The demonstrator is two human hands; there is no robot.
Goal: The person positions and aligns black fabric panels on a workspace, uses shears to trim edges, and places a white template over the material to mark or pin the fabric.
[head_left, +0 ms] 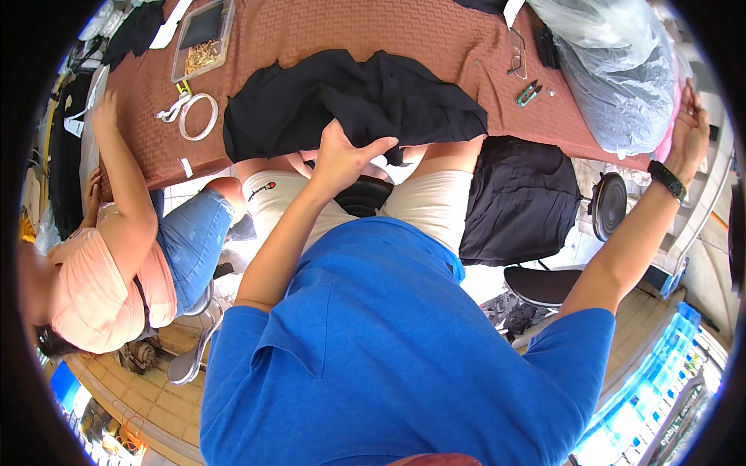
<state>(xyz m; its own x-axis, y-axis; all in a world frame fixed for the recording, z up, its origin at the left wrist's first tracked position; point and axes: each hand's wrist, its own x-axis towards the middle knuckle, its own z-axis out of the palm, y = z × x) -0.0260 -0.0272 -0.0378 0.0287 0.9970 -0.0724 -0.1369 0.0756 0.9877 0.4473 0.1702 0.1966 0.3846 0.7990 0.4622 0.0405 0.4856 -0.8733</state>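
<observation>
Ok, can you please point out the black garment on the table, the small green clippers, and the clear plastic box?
black garment point(350, 105), head view, on the middle of the cloth.
green clippers point(528, 94), head view, on the handles.
clear plastic box point(203, 40), head view, on its middle.

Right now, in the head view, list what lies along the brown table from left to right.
Co-worker's hand → white ring → black garment under the left hand → glasses → green snips → clear plastic bag → right hand.
</observation>
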